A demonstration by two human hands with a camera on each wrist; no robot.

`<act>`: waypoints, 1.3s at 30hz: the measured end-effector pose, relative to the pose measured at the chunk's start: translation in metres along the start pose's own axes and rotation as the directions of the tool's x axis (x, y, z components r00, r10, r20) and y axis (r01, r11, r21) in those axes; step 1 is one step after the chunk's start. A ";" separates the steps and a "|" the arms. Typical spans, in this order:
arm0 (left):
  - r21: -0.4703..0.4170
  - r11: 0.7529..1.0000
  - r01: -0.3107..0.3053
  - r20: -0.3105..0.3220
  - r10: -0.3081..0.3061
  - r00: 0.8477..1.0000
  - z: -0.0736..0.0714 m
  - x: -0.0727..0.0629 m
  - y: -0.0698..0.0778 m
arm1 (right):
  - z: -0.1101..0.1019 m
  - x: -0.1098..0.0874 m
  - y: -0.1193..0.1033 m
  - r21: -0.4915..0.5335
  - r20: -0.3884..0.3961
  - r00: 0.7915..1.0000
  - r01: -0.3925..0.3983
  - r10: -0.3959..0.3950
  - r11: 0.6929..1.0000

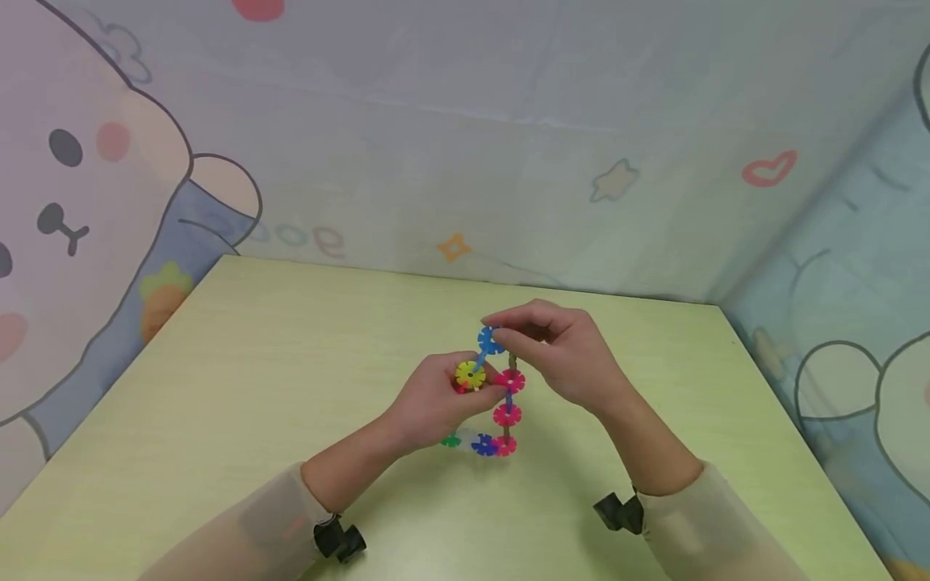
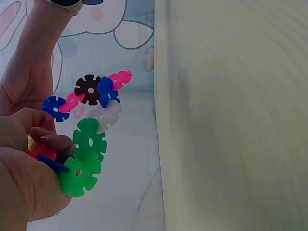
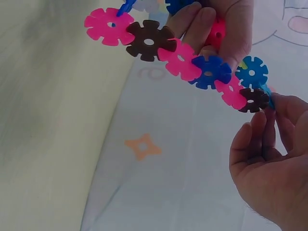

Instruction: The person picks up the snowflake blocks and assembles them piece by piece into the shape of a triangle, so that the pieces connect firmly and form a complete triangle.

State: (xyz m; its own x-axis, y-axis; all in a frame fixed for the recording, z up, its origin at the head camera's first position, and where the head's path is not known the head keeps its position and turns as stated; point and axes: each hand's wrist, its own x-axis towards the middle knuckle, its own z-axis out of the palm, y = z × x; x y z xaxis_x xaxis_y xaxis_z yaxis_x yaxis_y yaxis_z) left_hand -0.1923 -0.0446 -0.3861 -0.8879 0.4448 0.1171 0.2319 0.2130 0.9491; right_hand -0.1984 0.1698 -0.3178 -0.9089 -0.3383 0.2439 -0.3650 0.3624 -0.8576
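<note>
A chain of plastic interlocking snowflake discs, in pink, brown, blue, green, white and yellow, hangs between both hands above the table. My left hand grips one stretch of it, thumb below the yellow disc. With thumb and fingertips my right hand pinches the light-blue disc at the upper end. Right beside those fingertips sits a brown disc, joined to pink and dark-blue ones. Green discs curve out past the left hand in the left wrist view. The left fingers hide part of the chain.
Below the hands spreads a pale yellow-green table. Behind it hangs a cartoon-printed cloth, with another side of printed cloth at the right. Each sleeve carries a small black device at the wrist.
</note>
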 end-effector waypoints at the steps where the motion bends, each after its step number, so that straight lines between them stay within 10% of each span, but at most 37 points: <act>1: 0.003 1.000 -0.001 -0.003 0.001 1.000 0.000 0.000 0.000 | 0.000 0.000 0.000 -0.015 -0.003 1.000 0.007 -0.007 1.000; 27: -0.151 0.986 0.070 0.016 -0.068 0.998 0.000 0.008 0.001 | 0.009 0.003 0.006 -0.124 -0.096 0.992 0.065 -0.077 0.990; 39: -0.240 0.965 0.105 -0.064 -0.124 0.990 -0.008 0.006 0.003 | 0.011 -0.023 0.041 0.146 -0.080 0.977 -0.183 0.195 0.972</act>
State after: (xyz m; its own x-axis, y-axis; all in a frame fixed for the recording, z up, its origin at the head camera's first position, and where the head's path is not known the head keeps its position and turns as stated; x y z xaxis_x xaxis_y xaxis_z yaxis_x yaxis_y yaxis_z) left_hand -0.2001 -0.0480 -0.3808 -0.9335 0.3582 0.0172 0.0349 0.0432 0.9985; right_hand -0.1902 0.1827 -0.3641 -0.9759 -0.1904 0.1070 -0.1596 0.2875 -0.9444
